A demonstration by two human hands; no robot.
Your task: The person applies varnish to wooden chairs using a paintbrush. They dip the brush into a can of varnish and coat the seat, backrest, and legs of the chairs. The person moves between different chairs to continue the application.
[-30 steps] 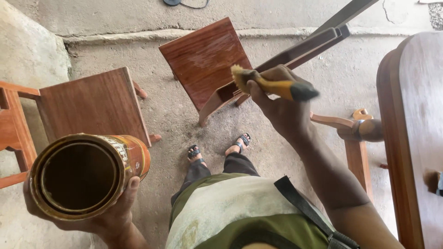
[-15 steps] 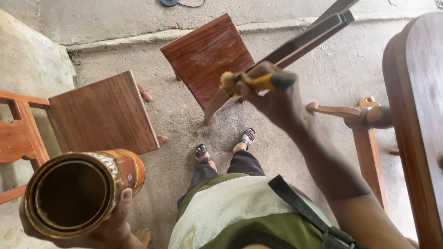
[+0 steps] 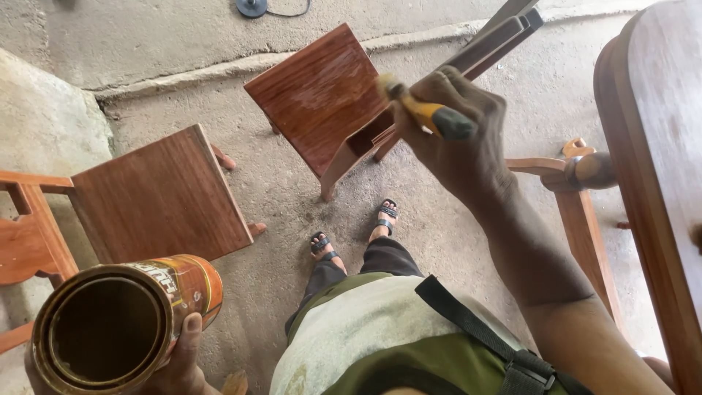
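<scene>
Nearest, at lower left, my left hand [image 3: 175, 358] is wrapped around the open varnish tin [image 3: 121, 325]. Farther and to the right, my right hand [image 3: 457, 143] is closed on the brush [image 3: 424, 113], bristles pointing far-left toward the glossy stool [image 3: 318, 95], whose seat lies just beyond them.

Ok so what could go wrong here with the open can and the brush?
1. The open varnish can is tilted in the left hand, gripped from below; liquid could spill over the rim.
2. The paintbrush in the right hand hangs above the glossy chair seat; a drip might mar that finish.
3. Sandalled feet stand between the chairs, so drips may land on them.
</scene>
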